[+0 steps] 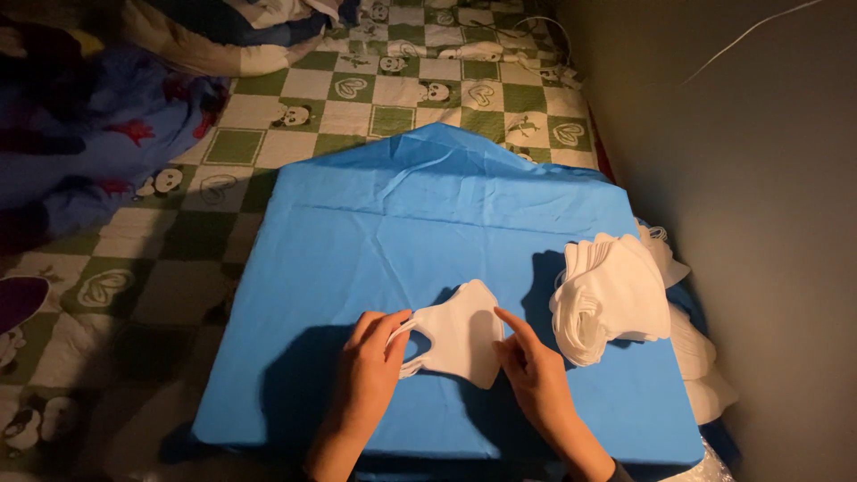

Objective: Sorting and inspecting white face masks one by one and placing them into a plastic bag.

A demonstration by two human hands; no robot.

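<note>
A white folded face mask (pixel 464 332) lies on a blue cloth-covered board (pixel 357 259). My left hand (pixel 368 368) pinches its left ear loop and edge. Fingers of my right hand (pixel 534 368) press on the mask's right edge, index finger stretched along it. To the right stands a tall stack of the same white masks (pixel 614 296), leaning a little. More white masks (pixel 701 361) lie behind and below that stack at the board's right edge.
The board rests on a green and white checked bedsheet (pixel 357 89) with heart and panda prints. A blue patterned blanket (pixel 80 152) is bunched at the left. A grey wall (pixel 759 178) runs close along the right side.
</note>
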